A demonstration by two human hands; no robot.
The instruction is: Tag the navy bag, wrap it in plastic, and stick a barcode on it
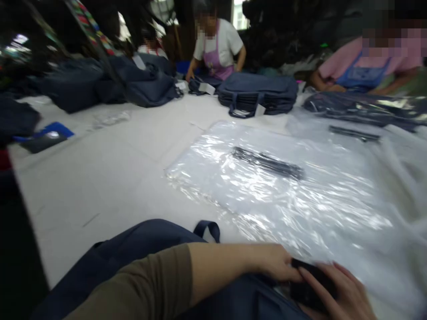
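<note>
1. At the near edge of the white tabletop [110, 169], a dark navy fabric bag [133, 249] is lying under the person's olive-sleeved left arm, just short of the clear glossy plastic sleeve [267, 186].
2. The left hand [276, 264] is reaching across that bag, its fingers curling onto a small flat black item [310, 289]; it looks to be pinching the item's near edge.
3. The right hand [343, 293] is pressing on the same black item from the other side, fingers bent over it; how firmly it is gripping I cannot tell, since the frame is blurred.
4. Judging from this, the step in hand is working the black item at the bag's top, beside the plastic sleeve.
5. The next move probably calls for both hands gripping the bag and steadying the slippery sleeve.
6. Beyond the plastic sleeve, two other people are handling a stack of navy bags [256, 93].
</note>
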